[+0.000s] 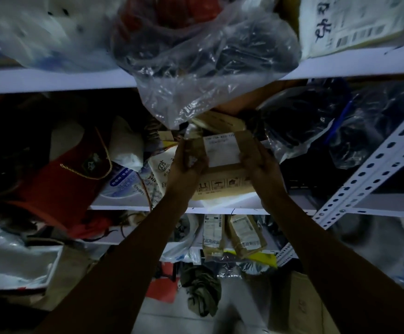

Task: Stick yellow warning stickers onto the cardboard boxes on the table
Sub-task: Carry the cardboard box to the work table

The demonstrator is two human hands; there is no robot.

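The light is poor and much of the shelving sits in shadow, so the far left of the middle shelf (pixel 220 209) is mostly dark shapes I cannot name. A red bag (pixel 58 186) with one gold cord handle leans there, its lower part lost in the gloom. Just right of it a white packet (pixel 126 143) stands on end. Above, a clear plastic bag (pixel 196 68) droops from the upper shelf (pixel 51 80) and hides the back of the middle one; its dark contents are blurred.

Both arms reach up to one cardboard box (pixel 222 174) sitting at the front of the middle shelf. The left hand (pixel 186 165) grips its left end, fingers curled round the edge. The right hand (pixel 260 162) holds its right end the same way. One white label (pixel 222 151) lies on top, the print too small to read; a row of handling symbols shows on the front face, partly covered by the wrists.

Lower down, two labelled parcels (pixel 234 235) stand side by side, with something yellow (pixel 263 260) beneath them, hard to identify. On the right, one perforated white brace (pixel 376 165) runs diagonally, cut off at the frame edge.
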